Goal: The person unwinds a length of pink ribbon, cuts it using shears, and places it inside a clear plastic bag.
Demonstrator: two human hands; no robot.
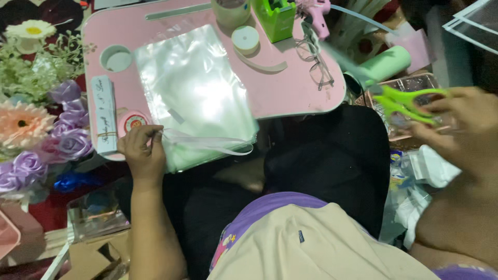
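Pink lap table [290, 85] is spanning the seated person's knees, and cluttered floor is showing on both sides. On it are lying a stack of clear plastic sleeves [192, 93], a pair of eyeglasses [315, 62], a roll of white tape [245, 39] and a green tape dispenser [275, 19]. Artificial flowers [36, 135] are crowding the left edge.

Head view: the left hand [141, 150] is resting at the table's near left corner, forearm running straight back toward the body, fingers pinched together on one end of a clear ribbon strip [207, 142]. The strip is trailing rightward from the pinch, its long axis running roughly left to right along the near edge of the sleeves.

The right hand [456, 129] is raised off to the right, well apart from the table, fingers closed through the handles of green scissors [399, 98]. The blades are blurring, pointing up and left toward the table's right corner.
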